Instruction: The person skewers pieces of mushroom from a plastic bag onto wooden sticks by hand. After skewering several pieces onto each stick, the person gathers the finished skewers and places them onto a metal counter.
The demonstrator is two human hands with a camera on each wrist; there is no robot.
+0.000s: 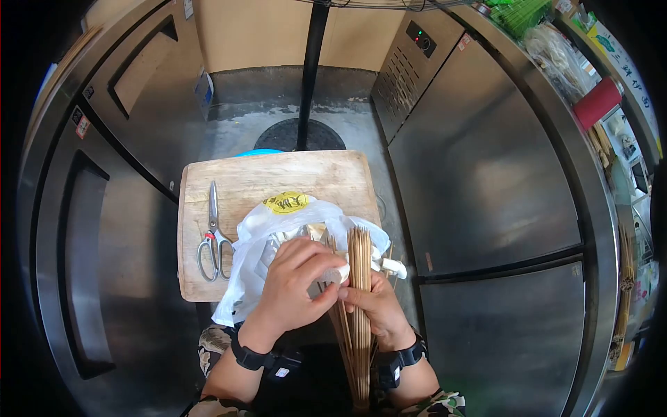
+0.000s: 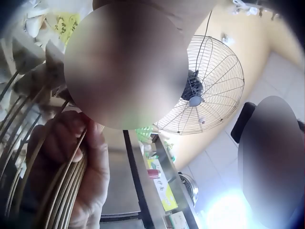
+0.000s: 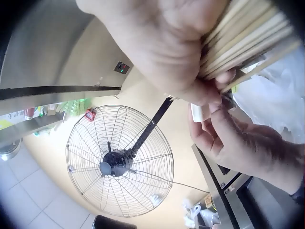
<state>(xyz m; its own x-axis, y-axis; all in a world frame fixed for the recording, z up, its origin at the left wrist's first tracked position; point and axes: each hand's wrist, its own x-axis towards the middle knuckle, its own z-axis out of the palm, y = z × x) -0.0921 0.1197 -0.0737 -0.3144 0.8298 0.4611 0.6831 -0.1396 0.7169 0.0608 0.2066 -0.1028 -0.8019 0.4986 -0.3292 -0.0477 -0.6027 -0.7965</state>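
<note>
My left hand (image 1: 295,285) pinches a white, round-ended piece of food (image 1: 335,275) between thumb and fingers, close beside the skewers. Fingers of my right hand (image 1: 379,306) curl round a thick upright bundle of bamboo skewers (image 1: 360,278). In the right wrist view the white piece (image 3: 198,112) sits right by the right hand's fingertips. Several skewers on the bundle's left side slant apart from it, and pale grey pieces (image 2: 28,55) show on some in the left wrist view. Behind both hands, an opened white plastic bag (image 1: 257,243) lies on a wooden board (image 1: 278,170).
Scissors (image 1: 214,240) with grey handles lie on the board's left side. White pieces (image 1: 394,268) stick out at the bag's right edge. Steel cabinets (image 1: 486,160) stand close on both sides. A black pole (image 1: 314,76) rises behind the board, and a fan (image 3: 119,162) stands above.
</note>
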